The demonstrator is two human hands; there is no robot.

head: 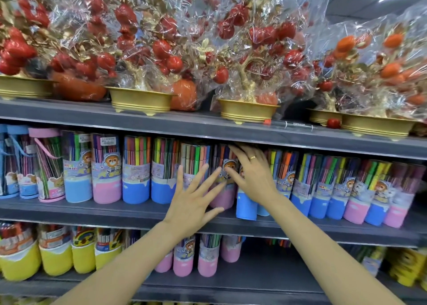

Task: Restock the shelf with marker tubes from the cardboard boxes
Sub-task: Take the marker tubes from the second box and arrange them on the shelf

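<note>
Nearest the lens: two bare forearms reaching up and forward to the middle shelf (69,209). Left hand (191,203), fingers straight and spread, grasping nothing; fingertips lie against or just before a pink-based marker tube (223,194); contact cannot be confirmed. Right hand (251,175), ring on one finger, fingers relaxed and extended, resting on the upper part of the same tube, under the lip of the top shelf (161,124); not clenched. Left to right along the middle shelf: tubes with pink and blue lids and carry straps (46,164), then a row of blue- and pink-based marker tubes (136,168), the handled tube, a blue-based tube (246,206) standing forward just beside the right wrist, more tubes (355,189) to the right. Above: wrapped gold-pot fruit trees (143,57). Below: yellow-based tubes (55,256) at left, pink-based tubes (208,256) partly hidden behind the left forearm.
</note>
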